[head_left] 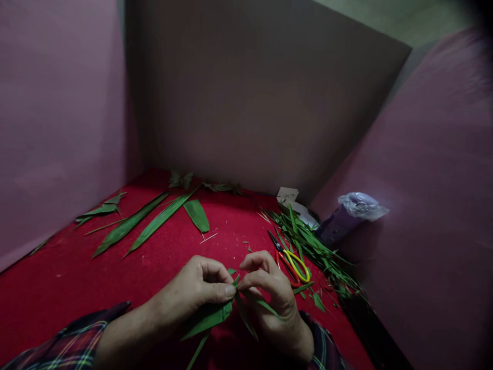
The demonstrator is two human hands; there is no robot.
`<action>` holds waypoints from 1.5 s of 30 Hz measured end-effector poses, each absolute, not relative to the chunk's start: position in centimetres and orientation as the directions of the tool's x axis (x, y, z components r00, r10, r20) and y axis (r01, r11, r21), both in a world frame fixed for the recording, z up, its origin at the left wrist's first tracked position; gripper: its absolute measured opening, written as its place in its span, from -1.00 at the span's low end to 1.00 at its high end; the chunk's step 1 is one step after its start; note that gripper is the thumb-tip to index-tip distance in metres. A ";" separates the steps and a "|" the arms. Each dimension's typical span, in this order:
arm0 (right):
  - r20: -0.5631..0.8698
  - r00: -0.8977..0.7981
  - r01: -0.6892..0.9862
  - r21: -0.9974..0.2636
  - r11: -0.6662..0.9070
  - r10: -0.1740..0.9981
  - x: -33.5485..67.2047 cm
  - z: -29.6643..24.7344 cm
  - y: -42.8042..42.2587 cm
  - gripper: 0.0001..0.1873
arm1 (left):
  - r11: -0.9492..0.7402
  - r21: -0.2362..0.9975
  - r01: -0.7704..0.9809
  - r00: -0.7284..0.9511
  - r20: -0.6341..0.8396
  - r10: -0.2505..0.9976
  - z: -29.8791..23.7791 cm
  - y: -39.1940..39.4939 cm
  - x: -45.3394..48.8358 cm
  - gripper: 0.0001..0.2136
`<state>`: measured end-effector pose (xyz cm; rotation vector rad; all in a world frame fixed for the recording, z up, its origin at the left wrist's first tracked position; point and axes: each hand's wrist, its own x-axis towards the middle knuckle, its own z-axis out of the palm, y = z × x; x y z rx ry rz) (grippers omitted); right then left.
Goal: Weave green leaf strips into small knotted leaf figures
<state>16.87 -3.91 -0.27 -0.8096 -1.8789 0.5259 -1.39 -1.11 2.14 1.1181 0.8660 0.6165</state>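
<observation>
My left hand (200,285) pinches a folded green leaf (210,321) between thumb and fingers, low in the middle of the view. From the pinch the broad folded part hangs down to the left, and a thin stem runs below it. Close against it, my right hand (269,293) has its fingertips closed at the same spot, on a narrow strip of the leaf (246,313); other strips hang beside the palm. Just beyond my right hand lie scissors (295,264) with one red and one yellow handle, blades pointing away.
Long green leaves (162,221) lie on the red cloth (154,277) at the left, with folded leaf pieces (102,209) beyond. A heap of leaves (319,246) lines the right side, beside a purple container (341,223) topped with clear plastic. A white card (287,194) stands behind. Walls enclose the table.
</observation>
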 end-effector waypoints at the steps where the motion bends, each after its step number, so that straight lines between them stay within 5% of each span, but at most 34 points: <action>1: 0.614 -0.294 0.305 -0.666 0.681 0.732 16.9 -0.3 -3.9 -0.78 | 0.339 0.941 0.000 0.529 -0.287 0.798 2.2 -1.1 -1.3 -0.79; 25: 0.585 -0.255 0.269 -0.722 0.638 0.770 16.9 0.0 -3.8 -0.77 | 0.308 0.951 -0.010 0.530 -0.256 0.808 2.0 -0.9 -1.3 -0.78; 30: 0.454 -0.173 0.190 -0.855 0.482 0.874 16.9 0.9 -4.1 -0.87 | 0.306 0.952 0.030 0.455 -0.286 0.843 2.7 -1.1 -1.1 -0.79; 38: 0.052 -0.199 0.178 -0.980 0.088 0.979 16.6 1.1 -4.2 -0.70 | 0.215 0.976 0.046 0.358 -0.217 0.908 3.0 -1.1 -1.1 -0.79; 45: 0.039 -0.242 0.074 -0.996 0.059 0.969 16.9 1.0 -4.0 -0.68 | 0.211 0.977 0.040 0.326 -0.212 0.921 3.0 -0.9 -0.9 -0.79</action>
